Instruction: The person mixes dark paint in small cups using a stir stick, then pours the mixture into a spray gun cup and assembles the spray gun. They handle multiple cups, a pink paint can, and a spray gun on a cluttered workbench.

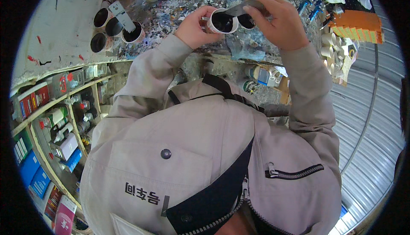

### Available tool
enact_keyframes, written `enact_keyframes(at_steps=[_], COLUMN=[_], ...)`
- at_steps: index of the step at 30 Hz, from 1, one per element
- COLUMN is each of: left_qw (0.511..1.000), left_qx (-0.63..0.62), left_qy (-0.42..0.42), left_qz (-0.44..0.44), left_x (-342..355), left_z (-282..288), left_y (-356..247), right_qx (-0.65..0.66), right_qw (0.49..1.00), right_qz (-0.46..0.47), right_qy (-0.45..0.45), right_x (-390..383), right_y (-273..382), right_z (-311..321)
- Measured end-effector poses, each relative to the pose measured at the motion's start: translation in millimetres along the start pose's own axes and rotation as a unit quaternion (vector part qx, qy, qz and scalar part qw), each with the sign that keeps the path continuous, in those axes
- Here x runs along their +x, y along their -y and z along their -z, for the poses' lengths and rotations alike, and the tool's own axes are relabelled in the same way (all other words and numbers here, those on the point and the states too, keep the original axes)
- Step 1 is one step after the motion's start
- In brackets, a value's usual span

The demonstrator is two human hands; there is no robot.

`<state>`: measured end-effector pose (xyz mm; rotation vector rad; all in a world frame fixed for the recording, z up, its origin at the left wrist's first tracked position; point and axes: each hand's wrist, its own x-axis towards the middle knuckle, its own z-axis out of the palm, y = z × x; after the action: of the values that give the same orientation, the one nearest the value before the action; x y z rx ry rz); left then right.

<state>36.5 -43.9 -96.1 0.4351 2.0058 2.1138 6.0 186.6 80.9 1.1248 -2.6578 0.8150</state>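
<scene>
Near the top centre my left hand (194, 30) grips a white cup (222, 22) with dark, glossy contents. My right hand (282, 25) pinches a grey flat blade (239, 7), a scraper or palette-like tool, angled down over that cup's rim. Just right of the held cup, a second cup (247, 22) of dark contents is partly hidden by the blade and my fingers. Both hands are above a paint-spattered work surface (171, 4).
Several dark-filled cups (101, 18) stand upper left, a light flat strip (122, 16) across them. Blue-handled tools (303, 6), an orange rack (356, 26) and white rolls (328, 39) are at right. Shelves (55, 98) of cans and bottles line the left, corrugated sheeting (363, 115) the right.
</scene>
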Motion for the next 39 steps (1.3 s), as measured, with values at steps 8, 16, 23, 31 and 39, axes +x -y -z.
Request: enact_keyframes(at_steps=[8,16,23,31,39], left_qw=[1.000,0.999,1.000,0.999,0.999], left_qx=[0.009,0.009,-0.022,-0.020,-0.002], left_qy=[0.005,0.030,0.017,0.038,0.032], left_qz=[-0.005,-0.009,-0.007,0.001,-0.008], left_x=[6,-5,-18,-21,-24], left_z=[-9,-9,-5,-3,-2], left_y=[-6,-19,-19,-17,-22], right_qx=[0.038,-0.034,0.013,0.046,-0.003], right_qw=[0.999,0.997,0.999,0.996,0.983], right_qz=[-0.025,-0.065,-0.035,-0.078,-0.175], right_qy=[-0.003,0.026,-0.035,-0.003,0.060], right_x=[-24,-26,-21,-30,-25], right_y=[16,25,40,53,43], right_z=[-9,5,-11,-10,4])
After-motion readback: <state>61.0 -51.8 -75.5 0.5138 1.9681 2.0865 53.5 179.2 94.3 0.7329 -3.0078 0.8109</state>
